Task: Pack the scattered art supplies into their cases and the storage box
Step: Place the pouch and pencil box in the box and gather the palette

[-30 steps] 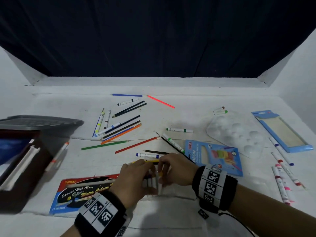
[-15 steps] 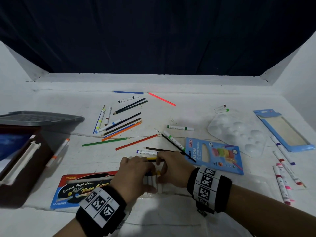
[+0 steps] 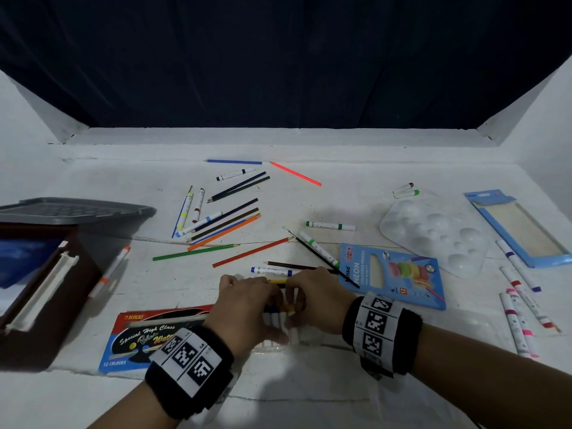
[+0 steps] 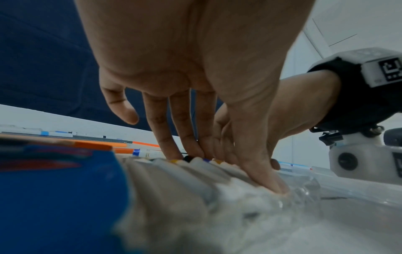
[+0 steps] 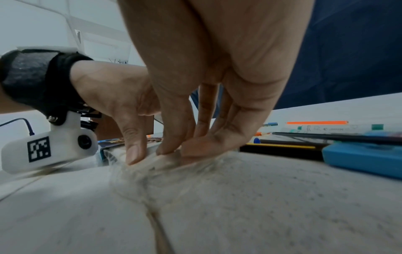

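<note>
So, I've got a row of white-barrelled markers with coloured caps lying side by side in a clear, crinkly plastic sleeve on the white surface, right beside the red-and-blue watercolour pencil box. My left hand lies over the row with fingers fairly straight, tips pressing on the cap ends and thumb pushing on the plastic near the open edge. My right hand comes in from the other side, fingers bent down, pinching the film against the outermost marker. So neither grip is wide; the left is a flat press, the right a narrow pinch on the sleeve.

The markers look light and stiff, but being round they'll probably roll and fan out. The sleeve seems thin, floppy and slippery, so I'd hold it by the edge and keep the barrels pinned flat. Both wrists are low, palms down, knuckles almost meeting.
</note>
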A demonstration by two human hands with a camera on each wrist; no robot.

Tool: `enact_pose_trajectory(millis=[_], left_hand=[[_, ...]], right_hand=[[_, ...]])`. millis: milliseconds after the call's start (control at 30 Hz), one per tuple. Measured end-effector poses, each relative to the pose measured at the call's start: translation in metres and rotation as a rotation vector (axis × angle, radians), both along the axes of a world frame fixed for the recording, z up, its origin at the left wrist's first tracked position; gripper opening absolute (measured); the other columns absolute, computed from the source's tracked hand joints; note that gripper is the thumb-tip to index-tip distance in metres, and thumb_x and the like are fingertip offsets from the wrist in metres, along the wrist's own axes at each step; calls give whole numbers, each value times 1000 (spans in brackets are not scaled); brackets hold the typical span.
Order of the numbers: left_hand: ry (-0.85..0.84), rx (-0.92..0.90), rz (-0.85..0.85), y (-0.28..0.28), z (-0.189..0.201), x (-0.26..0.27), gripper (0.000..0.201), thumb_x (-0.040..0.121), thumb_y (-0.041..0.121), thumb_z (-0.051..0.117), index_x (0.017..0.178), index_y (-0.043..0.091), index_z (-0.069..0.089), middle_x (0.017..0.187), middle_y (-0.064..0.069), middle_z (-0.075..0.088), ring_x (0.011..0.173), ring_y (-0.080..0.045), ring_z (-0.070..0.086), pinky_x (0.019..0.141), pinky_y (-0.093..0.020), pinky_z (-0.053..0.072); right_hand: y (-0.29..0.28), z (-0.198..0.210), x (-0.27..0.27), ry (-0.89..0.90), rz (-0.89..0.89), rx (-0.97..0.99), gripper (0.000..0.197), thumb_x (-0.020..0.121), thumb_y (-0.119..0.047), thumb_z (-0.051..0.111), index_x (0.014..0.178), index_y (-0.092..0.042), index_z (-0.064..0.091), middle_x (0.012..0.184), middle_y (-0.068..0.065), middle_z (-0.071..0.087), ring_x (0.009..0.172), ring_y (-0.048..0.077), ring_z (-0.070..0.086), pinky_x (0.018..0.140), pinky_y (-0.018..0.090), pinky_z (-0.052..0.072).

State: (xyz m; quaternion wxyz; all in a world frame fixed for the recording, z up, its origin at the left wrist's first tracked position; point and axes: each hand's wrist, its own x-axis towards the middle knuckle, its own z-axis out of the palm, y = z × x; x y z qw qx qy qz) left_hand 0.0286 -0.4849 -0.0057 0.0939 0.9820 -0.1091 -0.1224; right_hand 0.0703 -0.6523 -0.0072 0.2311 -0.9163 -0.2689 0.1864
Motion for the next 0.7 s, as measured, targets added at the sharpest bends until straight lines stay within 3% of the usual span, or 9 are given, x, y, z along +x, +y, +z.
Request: enact_pose_trajectory(millis=[67, 167, 267, 367, 467, 567, 700], left_hand=[[10, -30, 11, 1, 2, -1, 56, 63, 70, 73, 106, 38, 59, 97, 21, 53, 91, -5, 46, 85, -32, 26], [3, -42, 7, 2, 4, -2, 55, 64, 69, 73, 106, 37, 59, 99, 20, 55, 92, -6, 49, 88, -34, 29], [5, -40, -7, 3, 6, -1, 48, 67, 68, 72, 103, 39, 58, 97, 20, 55, 92, -5, 49, 87, -35, 29], [6, -95, -30, 4, 7, 5, 44, 71, 73, 64, 102, 44, 53, 92, 23, 56, 92, -3, 52, 87, -34, 33], [-104, -292, -34, -1, 14, 14, 41, 71, 75, 57, 96, 43, 58, 78, 21, 61, 77, 1, 60, 79, -34, 48], [-210, -534, -24, -24, 28, 29, 22, 81, 51, 71, 91, 34, 63, 66, 10, 61, 67, -7, 62, 66, -25, 50], [-172, -674, -40, -69, 47, 70, 12, 86, 33, 73, 92, 30, 63, 62, 5, 58, 62, -11, 57, 66, -28, 51]], right_hand=[[-1, 4, 2, 45, -8, 20, 33, 71, -32, 83, 92, -15, 64, 90, -7, 56, 77, 9, 53, 59, 18, 37], [-8, 11, 3, 110, -59, 116, 31, 75, -29, 81, 96, -12, 65, 90, -1, 66, 64, 5, 60, 54, 12, 46], [-21, 17, 3, 99, -128, 230, 20, 80, -31, 77, 90, -16, 66, 79, -1, 71, 60, 6, 66, 68, 24, 57], [-42, 26, 1, 80, -207, 346, 8, 85, -21, 73, 86, -15, 67, 72, -2, 70, 58, 11, 69, 64, 25, 58], [-67, 34, 4, 19, -290, 411, 6, 85, -17, 71, 81, -17, 68, 69, -1, 69, 56, 11, 69, 60, 23, 56], [-96, 43, 14, -50, -369, 442, 9, 86, -15, 71, 79, -17, 66, 66, -2, 69, 56, 12, 68, 55, 18, 51], [-142, 56, 42, -122, -488, 450, 9, 88, -14, 69, 80, -17, 66, 67, -1, 69, 57, 12, 69, 55, 20, 53]])
